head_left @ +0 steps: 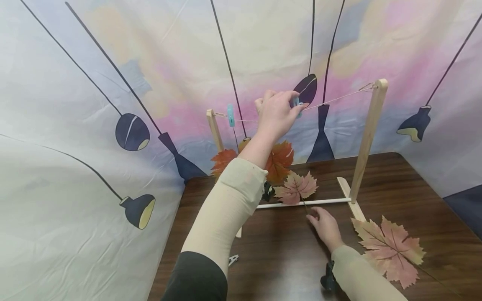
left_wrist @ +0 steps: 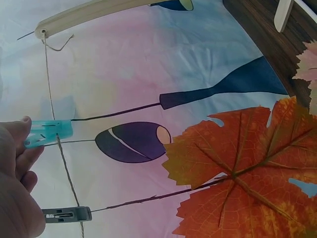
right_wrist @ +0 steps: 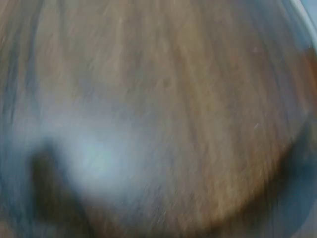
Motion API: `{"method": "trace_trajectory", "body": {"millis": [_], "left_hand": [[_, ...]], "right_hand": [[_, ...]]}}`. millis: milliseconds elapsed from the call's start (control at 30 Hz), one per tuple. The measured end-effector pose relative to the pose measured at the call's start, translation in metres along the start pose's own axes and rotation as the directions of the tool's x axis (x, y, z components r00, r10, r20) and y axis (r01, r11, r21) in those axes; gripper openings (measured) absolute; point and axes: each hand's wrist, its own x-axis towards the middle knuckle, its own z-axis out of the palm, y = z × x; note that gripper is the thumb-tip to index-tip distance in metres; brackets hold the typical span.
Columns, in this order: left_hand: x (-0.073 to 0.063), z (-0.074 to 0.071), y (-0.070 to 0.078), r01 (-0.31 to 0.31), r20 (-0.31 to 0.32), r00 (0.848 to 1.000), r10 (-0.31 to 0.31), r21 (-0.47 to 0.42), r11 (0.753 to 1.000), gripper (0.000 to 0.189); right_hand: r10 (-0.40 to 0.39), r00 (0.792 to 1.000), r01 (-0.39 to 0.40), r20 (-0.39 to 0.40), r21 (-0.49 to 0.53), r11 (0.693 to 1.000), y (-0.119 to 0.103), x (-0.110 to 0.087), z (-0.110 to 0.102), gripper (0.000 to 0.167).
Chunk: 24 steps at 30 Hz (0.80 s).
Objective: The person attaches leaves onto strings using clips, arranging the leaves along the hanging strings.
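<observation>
My left hand pinches a light blue clothespin between thumb and fingers, at the twine strung between two wooden posts. Beside that hand, a grey clothespin on the twine grips the stem of an orange leaf, which hangs down. Lower down, over the table, my right hand holds the thin stem of a pink leaf between thumb and fingers. That leaf overlaps the rack's white bar in the head view. The right wrist view is blurred and shows mostly brown tabletop.
Another blue clothespin sits on the twine near the left post, above a second orange leaf. A larger pink leaf lies right of the right post. A pale clothespin lies on the table.
</observation>
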Motion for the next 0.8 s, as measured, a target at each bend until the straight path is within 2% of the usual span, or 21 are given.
{"method": "trace_trajectory", "body": {"millis": [267, 433, 567, 800], "left_hand": [[-0.001, -0.001, 0.000, 0.002, -0.003, 1.000, -0.002, -0.003, 1.000, 0.034], [-0.002, -0.001, 0.001, -0.007, -0.010, 1.000, 0.007, -0.002, 1.000, 0.033], [-0.002, 0.000, 0.002, -0.015, -0.017, 1.000, 0.015, -0.006, 1.000, 0.032], [-0.001, 0.001, 0.003, -0.023, -0.012, 1.000, 0.024, 0.022, 0.999, 0.033]], "right_hand": [[-0.008, 0.996, 0.015, -0.092, 0.069, 0.998, -0.017, 0.014, -0.007, 0.034], [-0.050, 0.975, 0.070, -0.218, 0.086, 0.994, -0.028, 0.024, -0.016, 0.026], [-0.057, 0.953, 0.091, -0.297, 0.103, 0.991, -0.038, 0.035, -0.031, 0.023], [-0.018, 0.944, 0.058, -0.331, 0.113, 0.992, -0.059, 0.060, -0.066, 0.030]]}}
